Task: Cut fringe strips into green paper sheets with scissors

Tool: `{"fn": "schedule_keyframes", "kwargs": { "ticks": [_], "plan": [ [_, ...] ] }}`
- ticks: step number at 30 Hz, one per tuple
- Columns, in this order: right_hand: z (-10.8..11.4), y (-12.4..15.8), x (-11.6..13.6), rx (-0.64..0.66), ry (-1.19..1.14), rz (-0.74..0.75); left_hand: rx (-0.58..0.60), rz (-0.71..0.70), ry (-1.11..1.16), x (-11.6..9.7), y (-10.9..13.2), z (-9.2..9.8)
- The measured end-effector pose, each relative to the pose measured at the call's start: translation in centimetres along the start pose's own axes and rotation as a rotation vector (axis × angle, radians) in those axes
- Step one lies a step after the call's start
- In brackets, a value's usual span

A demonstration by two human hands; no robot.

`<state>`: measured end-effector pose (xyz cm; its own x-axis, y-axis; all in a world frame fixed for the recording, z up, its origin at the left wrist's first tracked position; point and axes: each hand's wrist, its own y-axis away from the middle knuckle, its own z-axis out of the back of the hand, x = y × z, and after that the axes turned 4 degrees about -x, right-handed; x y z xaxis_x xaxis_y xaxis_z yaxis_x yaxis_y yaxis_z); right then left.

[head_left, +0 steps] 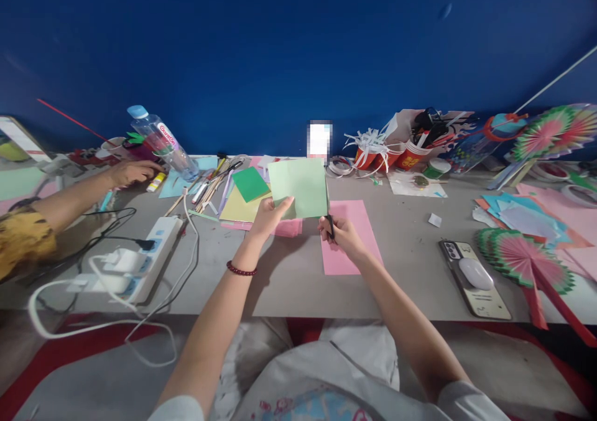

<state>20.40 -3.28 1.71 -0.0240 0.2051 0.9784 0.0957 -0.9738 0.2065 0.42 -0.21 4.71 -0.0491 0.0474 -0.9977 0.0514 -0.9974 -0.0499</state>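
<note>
My left hand grips a pale green sheet of paper by its lower left part, thumb lying on its face. The sheet is held up off the table. My right hand is closed round the black handles of a pair of scissors at the sheet's lower right corner. Their blades are mostly hidden along the sheet's right edge. Under my right hand lies a pink sheet of paper on the grey table. Behind my left hand, a green square of paper rests on a yellow sheet.
On the left are a power strip with white cables, a clear bottle and a co-worker's hand. Red paper cups stand at the back right. Nearer on the right lie a phone, a mouse and a paper fan.
</note>
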Motion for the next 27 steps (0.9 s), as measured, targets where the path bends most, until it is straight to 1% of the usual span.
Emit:
{"fn": "schedule_keyframes", "kwargs": {
  "ticks": [5, 16, 27],
  "plan": [
    [-0.04, -0.01, 0.11, -0.013, 0.005, -0.020, 0.002, -0.003, 0.013, -0.08, -0.01, -0.03],
    [-0.01, -0.27, -0.04, -0.016, 0.047, 0.012, -0.011, 0.004, 0.015, -0.10, -0.01, -0.04],
    [-0.10, 0.15, 0.40, -0.019, 0.028, 0.002, 0.027, -0.010, 0.002, 0.07, 0.01, 0.15]
  ]
}}
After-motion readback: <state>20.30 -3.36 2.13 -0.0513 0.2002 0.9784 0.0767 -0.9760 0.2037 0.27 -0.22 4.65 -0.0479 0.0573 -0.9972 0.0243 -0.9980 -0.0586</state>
